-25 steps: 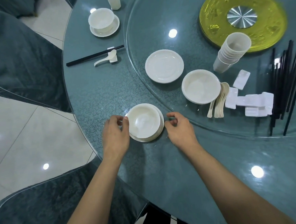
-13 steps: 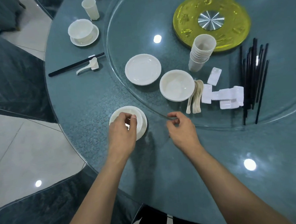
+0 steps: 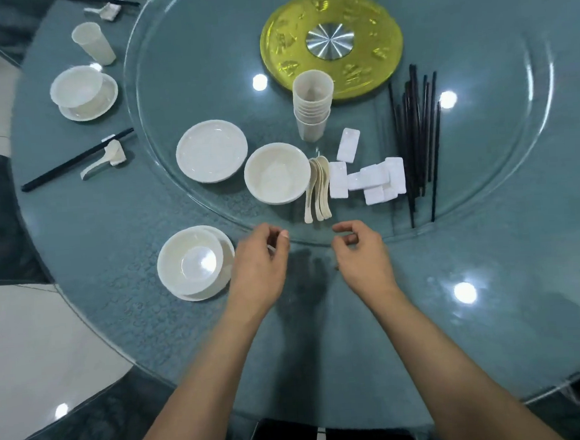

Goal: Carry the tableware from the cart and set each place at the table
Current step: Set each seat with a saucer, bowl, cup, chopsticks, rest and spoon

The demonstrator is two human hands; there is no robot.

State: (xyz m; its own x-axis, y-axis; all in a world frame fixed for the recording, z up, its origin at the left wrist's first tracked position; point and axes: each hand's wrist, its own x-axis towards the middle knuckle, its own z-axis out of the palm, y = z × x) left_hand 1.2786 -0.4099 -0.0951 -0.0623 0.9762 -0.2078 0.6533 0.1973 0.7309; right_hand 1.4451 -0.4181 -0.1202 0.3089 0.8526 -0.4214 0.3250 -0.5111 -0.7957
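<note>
A white bowl (image 3: 190, 261) sits on a white saucer (image 3: 227, 250) near the table's front left edge. My left hand (image 3: 262, 256) hovers just right of it, fingers loosely curled, holding nothing. My right hand (image 3: 361, 249) hangs beside it, also loosely curled and holding nothing. Both are at the near rim of the glass turntable (image 3: 519, 183). On the turntable lie a white plate (image 3: 211, 150), a bowl (image 3: 276, 172), several spoons (image 3: 319, 190), white rests (image 3: 368, 178), stacked cups (image 3: 311, 108) and black chopsticks (image 3: 416, 135).
A set place at the left has a bowl on a saucer (image 3: 82, 91), a cup (image 3: 92, 43), chopsticks (image 3: 75, 161) and a spoon on a rest (image 3: 106, 158). A yellow disc (image 3: 331, 45) marks the turntable's centre. Grey-covered chairs (image 3: 74, 437) stand around the table.
My left hand let go of the bowl and saucer and moved right toward the turntable rim. My right hand shifted right a little. The camera view swung toward the tableware on the turntable.
</note>
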